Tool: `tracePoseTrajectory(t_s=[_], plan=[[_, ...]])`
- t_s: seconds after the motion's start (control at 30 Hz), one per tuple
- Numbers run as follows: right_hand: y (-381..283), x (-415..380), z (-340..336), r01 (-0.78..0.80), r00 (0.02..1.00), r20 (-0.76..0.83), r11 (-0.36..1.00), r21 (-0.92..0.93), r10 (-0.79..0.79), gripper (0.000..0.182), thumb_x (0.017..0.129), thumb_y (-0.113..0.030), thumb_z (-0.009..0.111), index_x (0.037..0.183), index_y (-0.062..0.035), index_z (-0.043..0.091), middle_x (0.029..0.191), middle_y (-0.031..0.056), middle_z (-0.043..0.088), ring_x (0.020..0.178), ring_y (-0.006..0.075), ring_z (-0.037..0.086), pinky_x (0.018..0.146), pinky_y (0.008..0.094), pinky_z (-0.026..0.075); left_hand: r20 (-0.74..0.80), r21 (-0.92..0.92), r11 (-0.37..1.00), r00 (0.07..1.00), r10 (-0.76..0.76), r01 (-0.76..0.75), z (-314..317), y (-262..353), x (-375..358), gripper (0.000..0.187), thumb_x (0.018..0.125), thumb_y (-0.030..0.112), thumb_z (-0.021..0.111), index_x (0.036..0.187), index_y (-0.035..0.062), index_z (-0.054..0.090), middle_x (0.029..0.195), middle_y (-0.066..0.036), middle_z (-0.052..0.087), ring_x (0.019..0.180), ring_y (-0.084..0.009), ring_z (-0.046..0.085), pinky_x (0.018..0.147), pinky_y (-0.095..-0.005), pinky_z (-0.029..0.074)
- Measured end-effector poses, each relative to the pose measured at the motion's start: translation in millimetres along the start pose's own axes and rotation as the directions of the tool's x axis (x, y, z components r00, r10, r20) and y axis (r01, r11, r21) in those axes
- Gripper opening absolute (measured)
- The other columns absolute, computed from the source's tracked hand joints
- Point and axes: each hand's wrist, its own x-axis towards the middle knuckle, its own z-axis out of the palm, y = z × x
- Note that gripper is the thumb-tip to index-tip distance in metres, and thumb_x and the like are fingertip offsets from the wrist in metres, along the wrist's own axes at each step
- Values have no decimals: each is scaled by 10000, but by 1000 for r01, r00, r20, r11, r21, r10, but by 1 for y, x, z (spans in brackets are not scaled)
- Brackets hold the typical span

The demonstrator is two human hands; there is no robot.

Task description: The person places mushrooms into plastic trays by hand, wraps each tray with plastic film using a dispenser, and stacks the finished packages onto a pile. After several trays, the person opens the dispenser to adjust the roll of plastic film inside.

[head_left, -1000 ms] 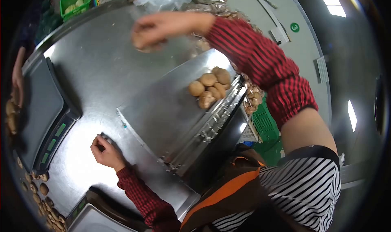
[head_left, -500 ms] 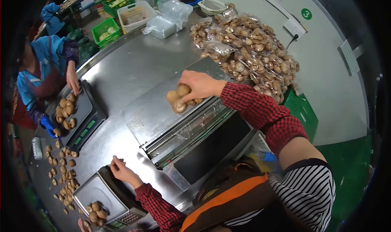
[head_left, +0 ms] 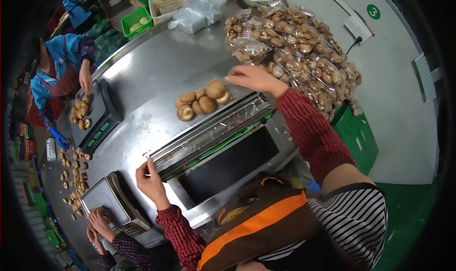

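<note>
Table [head_left: 156, 73] of shiny metal holds a heap of bagged mushrooms [head_left: 299, 50] and a dark-fronted machine [head_left: 230, 165]. Loose mushrooms [head_left: 206, 104] sit grouped just beyond its bars [head_left: 209, 126]; arranging them seems the step in hand. The right hand [head_left: 256, 78], half open, fingers stretched, hovers beside them with no mushroom held; the left hand [head_left: 151, 181], fingers part curled, sits at the machine's end. Whether either pinches anything thin, I cannot tell. Next move likely calls for keeping the group together.

1. Pale wall [head_left: 399, 104] at three o'clock; round green sign [head_left: 373, 12] reading "3" at two.
2. White socket box [head_left: 354, 27] just below the sign.
3. Green floor [head_left: 408, 218], four o'clock.
4. Steel table [head_left: 156, 57] at eleven, light glaring off it.
</note>
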Motion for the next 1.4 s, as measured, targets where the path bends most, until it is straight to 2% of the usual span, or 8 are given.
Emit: tracePoseTrajectory(t_s=[0.3,0.43,0.6,0.77,0.87,0.97,1.17,1.4], plan=[[63,-75,32,-259,966,-100,853,-453,239,479,828,-553,641,805,-89,757,795,161,687,813,351,665,745,434,521,317,617,725,940,127,-306,83,50,-24,484,804,480,707,690,10,732,707,-180,646,734,-357,593,733,-465,448],[61,-75,44,-383,924,20,923,37,383,381,852,-459,633,766,-95,706,717,88,621,688,283,594,617,382,461,307,291,956,951,-47,-46,93,48,-24,395,851,393,687,687,34,685,632,-123,618,496,-272,526,512,-380,416],[58,-84,26,-721,610,771,-277,636,183,273,964,-227,453,714,-119,438,574,-49,349,449,55,275,353,176,203,866,-384,109,399,-300,917,36,57,-24,276,978,245,540,727,143,487,544,76,342,435,-46,274,400,-208,217],[23,7,-41,-293,913,239,-125,948,-329,314,1010,-266,373,838,-51,524,649,51,516,567,105,493,497,217,410,449,-893,42,894,10,448,23,102,42,360,1038,272,375,783,70,531,634,-1,492,596,-95,500,569,-207,424],[-9,71,-25,-7,997,-9,202,979,79,356,1018,-275,384,1039,21,580,940,165,666,829,188,652,745,283,525,85,-727,684,996,10,55,91,127,103,401,1035,240,360,1087,-35,647,1049,-192,671,1001,-274,644,913,-358,482],[54,117,20,-75,997,59,530,844,47,402,1027,-269,391,1164,69,560,1189,226,627,1061,251,642,917,349,518,435,116,992,895,-101,56,140,62,128,487,1036,275,328,1180,-90,616,1311,-263,561,1225,-332,547,1098,-395,358],[63,93,29,-404,914,331,598,693,235,325,1000,-291,524,1053,18,607,943,78,648,863,129,627,789,266,533,679,-53,833,592,435,-551,124,62,82,886,709,439,820,1348,-37,431,1464,-278,373,1355,-376,386,1142,-445,281],[52,108,6,-483,716,628,866,128,306,507,920,-492,616,811,4,613,607,-10,452,465,87,379,445,298,393,737,-101,984,653,172,-146,113,76,74,1002,569,328,949,1339,-42,426,1086,-220,661,1031,-309,646,936,-369,499]])
